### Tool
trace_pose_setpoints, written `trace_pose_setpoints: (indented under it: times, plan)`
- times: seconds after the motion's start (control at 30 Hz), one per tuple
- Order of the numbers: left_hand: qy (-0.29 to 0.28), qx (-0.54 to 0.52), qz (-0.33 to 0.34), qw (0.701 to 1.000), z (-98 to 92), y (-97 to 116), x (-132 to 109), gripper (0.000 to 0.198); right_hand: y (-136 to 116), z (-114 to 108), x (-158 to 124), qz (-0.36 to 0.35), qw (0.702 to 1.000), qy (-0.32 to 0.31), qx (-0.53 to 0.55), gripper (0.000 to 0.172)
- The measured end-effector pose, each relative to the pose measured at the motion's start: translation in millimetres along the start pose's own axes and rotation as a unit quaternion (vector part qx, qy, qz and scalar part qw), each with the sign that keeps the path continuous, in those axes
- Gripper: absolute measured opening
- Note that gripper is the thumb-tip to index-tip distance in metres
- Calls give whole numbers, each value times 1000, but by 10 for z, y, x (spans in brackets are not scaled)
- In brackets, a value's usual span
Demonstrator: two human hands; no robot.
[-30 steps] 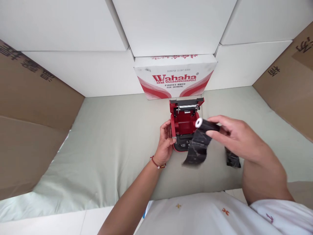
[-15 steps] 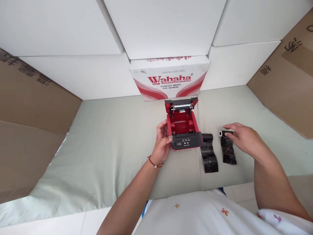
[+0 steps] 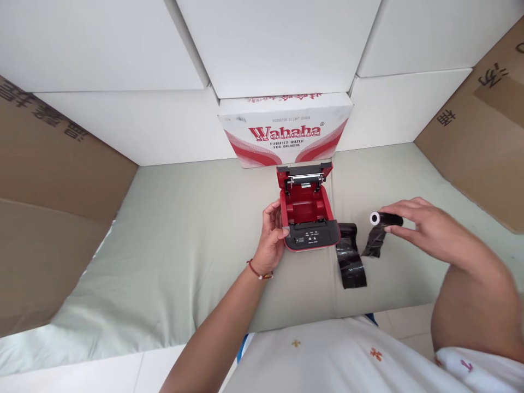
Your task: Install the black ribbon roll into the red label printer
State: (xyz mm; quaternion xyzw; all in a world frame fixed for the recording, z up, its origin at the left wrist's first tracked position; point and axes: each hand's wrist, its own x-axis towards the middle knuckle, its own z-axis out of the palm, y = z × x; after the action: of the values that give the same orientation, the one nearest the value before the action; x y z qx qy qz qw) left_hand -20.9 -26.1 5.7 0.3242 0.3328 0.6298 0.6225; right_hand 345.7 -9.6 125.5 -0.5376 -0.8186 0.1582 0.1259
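A small red and black printer [image 3: 311, 234] stands on the pale green cloth with its lid raised and its red compartment bare. My left hand [image 3: 273, 237] grips its left side, thumb on the front corner. Between the thumb and fingers of my right hand [image 3: 413, 221] is a black roll [image 3: 388, 219] with a white-rimmed core, held above the cloth; a loose black strip hangs from it. Another black roll with an unrolled strip [image 3: 351, 267] lies right beside the printer.
Behind the printer leans a white and red Wahaha carton [image 3: 286, 128] against white boxes [image 3: 278, 43]. Brown cardboard boxes stand at the left [image 3: 53, 218] and right [image 3: 483, 142]. The green cloth [image 3: 172, 240] covers the surface.
My right hand has taken hold of the right black roll and lifted it off the cloth, slightly to the right. My left hand and the printer stay in place.
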Motion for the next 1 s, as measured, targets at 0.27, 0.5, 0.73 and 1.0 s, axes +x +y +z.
trace_pose_setpoints:
  times: [0.27, 0.5, 0.73, 1.0]
  plan:
    - [6, 31, 9, 999, -22, -25, -16, 64, -1021, -140, 593, -108, 974, -119, 161, 34]
    - [81, 418, 315, 848, -4, 20, -268, 41, -1590, 458, 1076, 4, 983, -107, -146, 36]
    - [-45, 582, 470, 662, 180, 143, -431, 57, -1636, 587, 1269, 0, 978, -116, -174, 39]
    - [-28, 648, 443, 619, 311, 103, -531, 50, -1535, 637, 1261, -41, 990, -83, -103, 36]
